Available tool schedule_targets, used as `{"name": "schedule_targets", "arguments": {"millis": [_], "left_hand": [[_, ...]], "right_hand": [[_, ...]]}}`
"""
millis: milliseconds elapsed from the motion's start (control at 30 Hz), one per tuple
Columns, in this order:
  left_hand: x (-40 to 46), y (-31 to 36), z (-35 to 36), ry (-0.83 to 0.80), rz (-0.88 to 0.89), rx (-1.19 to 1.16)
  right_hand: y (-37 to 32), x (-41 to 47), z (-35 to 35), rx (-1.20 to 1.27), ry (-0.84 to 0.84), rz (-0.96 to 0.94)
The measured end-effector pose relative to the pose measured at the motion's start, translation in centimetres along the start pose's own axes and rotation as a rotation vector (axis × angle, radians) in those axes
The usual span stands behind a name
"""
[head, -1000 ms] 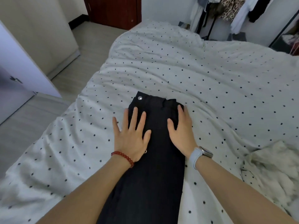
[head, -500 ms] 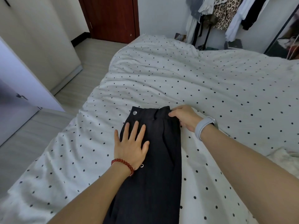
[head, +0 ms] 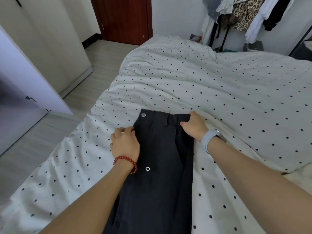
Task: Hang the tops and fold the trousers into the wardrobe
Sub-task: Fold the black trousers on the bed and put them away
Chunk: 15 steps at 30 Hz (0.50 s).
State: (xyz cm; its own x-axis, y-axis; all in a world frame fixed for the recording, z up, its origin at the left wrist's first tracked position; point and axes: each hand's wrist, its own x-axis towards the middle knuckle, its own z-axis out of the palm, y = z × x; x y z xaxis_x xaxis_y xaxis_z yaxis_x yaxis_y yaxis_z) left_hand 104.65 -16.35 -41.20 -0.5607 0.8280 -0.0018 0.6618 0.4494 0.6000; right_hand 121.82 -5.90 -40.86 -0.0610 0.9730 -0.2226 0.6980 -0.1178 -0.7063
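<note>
The trousers are dark, finely ribbed cloth, folded into a long narrow strip on the bed, whose cover is white, creased, with small black dots. A metal button sits at the waist corner, ahead of your left hand. Your left hand, with a red bead bracelet, has curled fingers pinching the strip's left edge. Your right hand, with a pale watch, grips the waistband's right corner. Clothes hang far beyond your right hand.
</note>
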Motion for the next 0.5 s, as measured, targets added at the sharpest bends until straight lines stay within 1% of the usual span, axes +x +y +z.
{"name": "schedule_targets", "arguments": {"millis": [33, 67, 167, 233, 267, 333, 433, 500], "left_hand": [[-0.3, 0.1, 0.1, -0.041, 0.016, 0.08], [-0.8, 0.4, 0.1, -0.07, 0.077, 0.129], [-3.8, 0.4, 0.4, -0.215, 0.356, 0.303], [-6.8, -0.7, 1.1, -0.252, 0.509, 0.435], [-8.1, -1.2, 1.5, -0.257, 0.54, 0.475], [-10.3, -2.2, 2.4, -0.288, 0.535, 0.522], [-11.2, -2.6, 2.7, -0.321, 0.475, 0.558], [-10.9, -2.5, 2.5, -0.332, 0.452, 0.565]], "right_hand": [[0.2, 0.2, 0.2, 0.006, -0.016, 0.046], [0.3, 0.3, 0.1, 0.035, -0.025, 0.063], [-0.3, 0.3, -0.8, 0.118, -0.038, 0.04], [-0.6, 0.2, -1.5, 0.161, -0.047, 0.013], [-0.9, 0.2, -1.7, 0.197, -0.056, 0.008], [-1.1, -0.3, -1.8, 0.263, -0.083, 0.019], [-1.2, -1.0, -1.4, 0.21, -0.109, 0.026], [-1.3, -1.4, -1.0, 0.216, -0.085, -0.004]]}}
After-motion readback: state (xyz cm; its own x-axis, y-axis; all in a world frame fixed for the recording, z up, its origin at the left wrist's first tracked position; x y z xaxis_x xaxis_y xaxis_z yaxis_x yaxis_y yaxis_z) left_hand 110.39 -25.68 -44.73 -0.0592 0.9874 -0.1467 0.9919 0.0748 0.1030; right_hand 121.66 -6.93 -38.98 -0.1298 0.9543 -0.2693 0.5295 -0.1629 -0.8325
